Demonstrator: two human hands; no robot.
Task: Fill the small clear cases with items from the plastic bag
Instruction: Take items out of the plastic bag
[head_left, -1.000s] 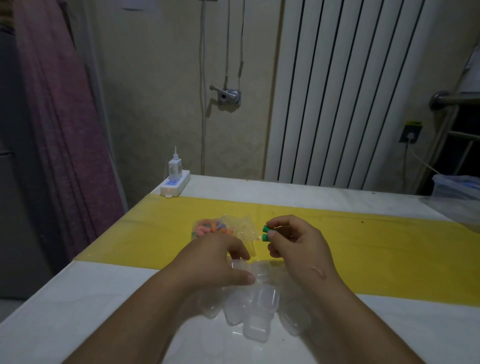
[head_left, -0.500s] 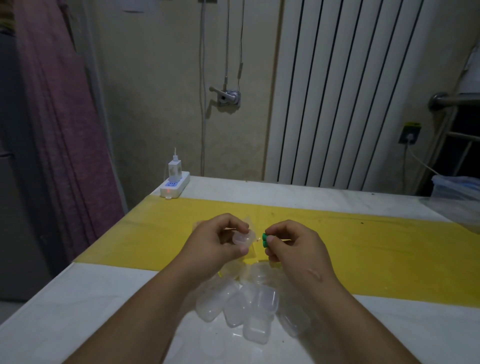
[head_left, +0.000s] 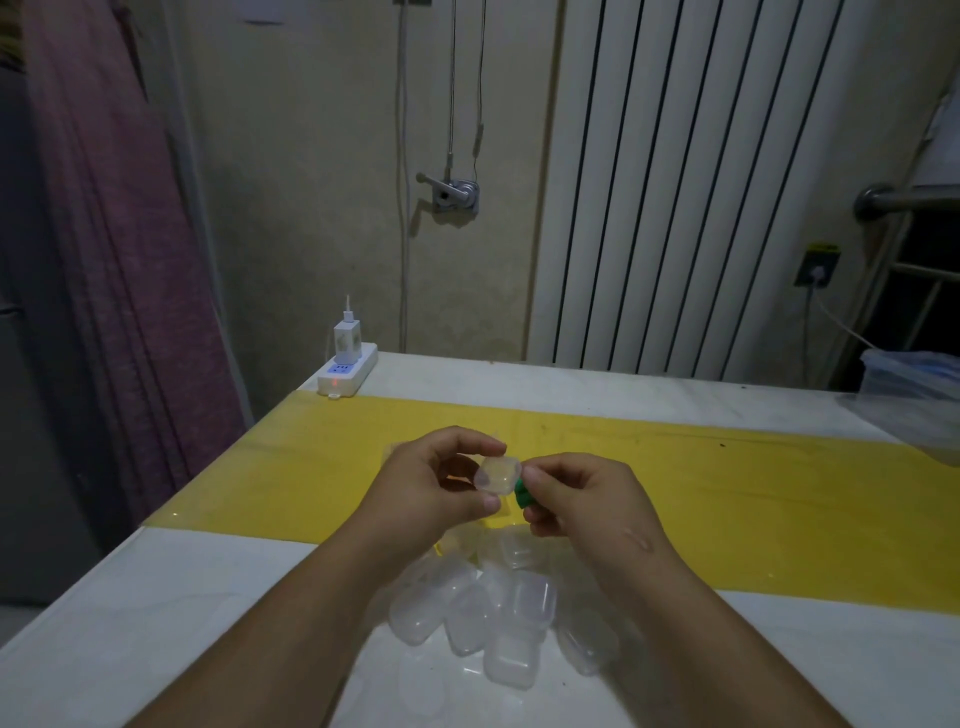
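A small clear case (head_left: 497, 474) is pinched by the left hand (head_left: 436, 486); apparently a green item (head_left: 522, 498) is gripped in the right hand (head_left: 576, 493).

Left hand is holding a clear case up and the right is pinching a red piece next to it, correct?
Not quite: the head view shows the piece in the right hand is green, not red. The left hand does hold a clear case up beside it.
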